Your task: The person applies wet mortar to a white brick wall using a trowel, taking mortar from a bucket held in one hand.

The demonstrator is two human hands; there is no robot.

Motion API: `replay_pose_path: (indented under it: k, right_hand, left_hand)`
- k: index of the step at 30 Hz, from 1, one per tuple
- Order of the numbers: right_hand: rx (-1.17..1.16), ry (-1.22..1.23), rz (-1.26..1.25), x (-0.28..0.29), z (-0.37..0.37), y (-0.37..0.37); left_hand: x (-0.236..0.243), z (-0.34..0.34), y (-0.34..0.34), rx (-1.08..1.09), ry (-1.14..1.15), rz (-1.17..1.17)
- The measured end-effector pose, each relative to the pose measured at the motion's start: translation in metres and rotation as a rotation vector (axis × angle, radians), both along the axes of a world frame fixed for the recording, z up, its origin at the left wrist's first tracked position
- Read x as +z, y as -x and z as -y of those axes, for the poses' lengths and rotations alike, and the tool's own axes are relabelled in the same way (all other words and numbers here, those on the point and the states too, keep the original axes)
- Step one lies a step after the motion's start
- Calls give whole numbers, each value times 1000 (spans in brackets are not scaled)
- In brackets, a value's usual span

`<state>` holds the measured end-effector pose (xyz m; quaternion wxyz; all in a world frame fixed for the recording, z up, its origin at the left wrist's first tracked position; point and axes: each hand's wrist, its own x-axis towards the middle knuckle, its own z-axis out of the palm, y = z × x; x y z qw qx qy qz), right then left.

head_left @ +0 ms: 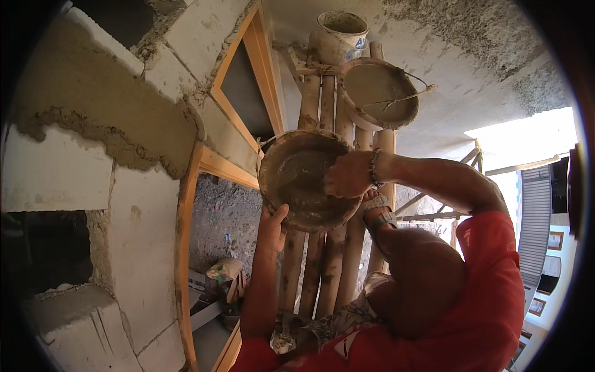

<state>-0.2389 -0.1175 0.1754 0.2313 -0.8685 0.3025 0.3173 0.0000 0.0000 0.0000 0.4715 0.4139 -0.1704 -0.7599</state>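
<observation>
The right hand (348, 176) curls its fingers inside the muddy basin (271, 166), whether pinching anything I cannot tell, while the left hand (271, 230) touches its rim, finger closure unclear, and a filled bucket (357, 117) stands beyond the fingers.

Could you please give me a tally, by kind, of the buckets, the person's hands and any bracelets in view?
Buckets: 3 (the near bucket, the bucket of grey liquid and the pale bucket)
Hands: 2 (left hand and right hand)
Bracelets: 1 (the dark bracelet on the right wrist)
Total: 6
</observation>
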Motion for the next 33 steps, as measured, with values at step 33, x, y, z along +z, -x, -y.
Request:
replay_pose_path:
  k: [33]
  right_hand:
    - [31,449,-210,-39,-6,-32]
  left_hand:
    - [9,7,-17,24,-57,-34]
